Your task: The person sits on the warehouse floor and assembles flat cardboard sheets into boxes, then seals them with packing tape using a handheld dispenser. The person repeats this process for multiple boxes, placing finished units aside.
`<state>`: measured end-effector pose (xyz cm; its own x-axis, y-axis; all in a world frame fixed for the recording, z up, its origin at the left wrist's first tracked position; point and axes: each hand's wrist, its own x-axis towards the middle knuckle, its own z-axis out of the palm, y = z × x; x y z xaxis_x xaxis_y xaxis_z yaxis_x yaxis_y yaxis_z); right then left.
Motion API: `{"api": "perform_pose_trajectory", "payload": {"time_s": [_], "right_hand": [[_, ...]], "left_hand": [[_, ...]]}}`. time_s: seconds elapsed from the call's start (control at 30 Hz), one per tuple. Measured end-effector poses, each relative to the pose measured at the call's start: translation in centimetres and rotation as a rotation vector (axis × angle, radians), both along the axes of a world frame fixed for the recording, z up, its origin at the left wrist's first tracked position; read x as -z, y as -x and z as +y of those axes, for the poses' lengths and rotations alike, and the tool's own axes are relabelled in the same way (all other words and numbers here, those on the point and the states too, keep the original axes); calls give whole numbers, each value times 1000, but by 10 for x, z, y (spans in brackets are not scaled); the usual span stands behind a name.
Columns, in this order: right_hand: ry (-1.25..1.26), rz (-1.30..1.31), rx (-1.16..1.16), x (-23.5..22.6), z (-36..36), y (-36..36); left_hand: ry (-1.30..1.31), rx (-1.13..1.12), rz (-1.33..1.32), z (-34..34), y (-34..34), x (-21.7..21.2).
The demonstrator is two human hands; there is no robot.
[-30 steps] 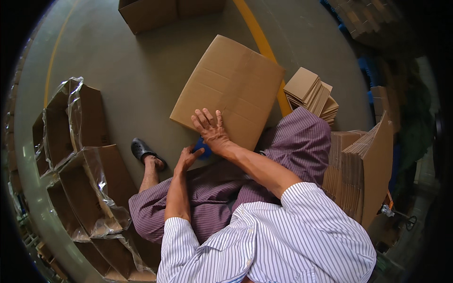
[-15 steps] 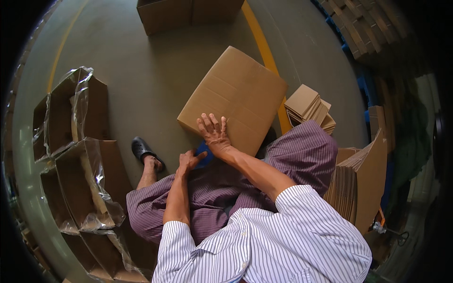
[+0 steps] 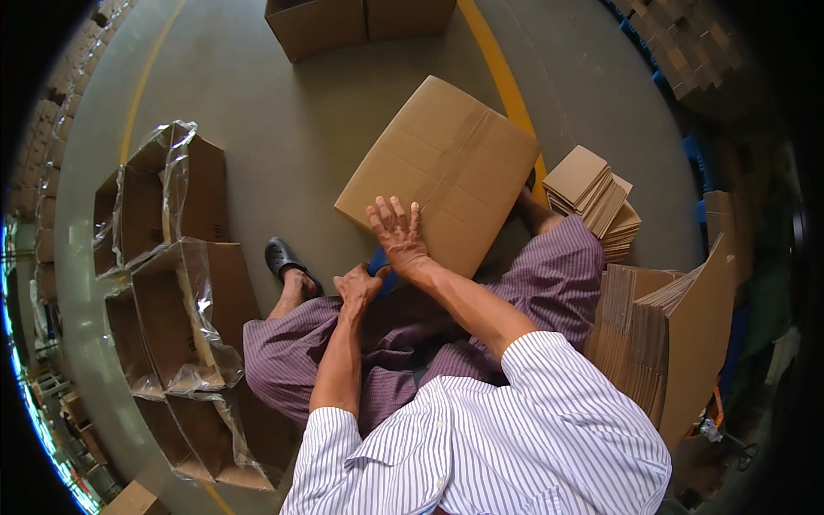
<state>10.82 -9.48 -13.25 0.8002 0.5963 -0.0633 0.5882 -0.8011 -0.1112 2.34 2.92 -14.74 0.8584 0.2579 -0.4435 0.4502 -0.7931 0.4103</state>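
Note:
A closed brown cardboard box (image 3: 463, 163) stands tilted between my knees, with a taped seam across its upper face. My right hand (image 3: 399, 233) lies flat on the face's near left part, fingers spread. Just left of it, my left hand (image 3: 359, 285) is closed around a blue object (image 3: 380, 268), which looks like a tape dispenser. It sits against the box's near edge. My left hand and the box hide most of its shape.
Open boxes with clear plastic liners (image 3: 184, 300) stand in rows at the left. Folded cardboard pieces (image 3: 592, 193) are stacked at the right, beyond upright flat cartons (image 3: 639, 335). Another box (image 3: 360, 26) stands ahead, near a yellow floor line (image 3: 498, 60).
The view has shifted slightly, so the surroundings appear farther right. My right hand still rests on the box, and my left hand still grips the blue tape dispenser at its near edge.

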Motion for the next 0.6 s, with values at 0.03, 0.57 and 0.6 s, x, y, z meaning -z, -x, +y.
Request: {"api": "perform_pose_trajectory", "payload": {"time_s": [0.03, 0.57, 0.6], "right_hand": [[1, 4, 4, -1, -1, -1], [-442, 122, -67, -10, -64, -31], [-410, 65, -26, -1, -85, -45]], "left_hand": [[-8, -9, 31, -3, -1, -6], [584, -820, -8, 26, 41, 49], [924, -954, -118, 24, 34, 44]]}}
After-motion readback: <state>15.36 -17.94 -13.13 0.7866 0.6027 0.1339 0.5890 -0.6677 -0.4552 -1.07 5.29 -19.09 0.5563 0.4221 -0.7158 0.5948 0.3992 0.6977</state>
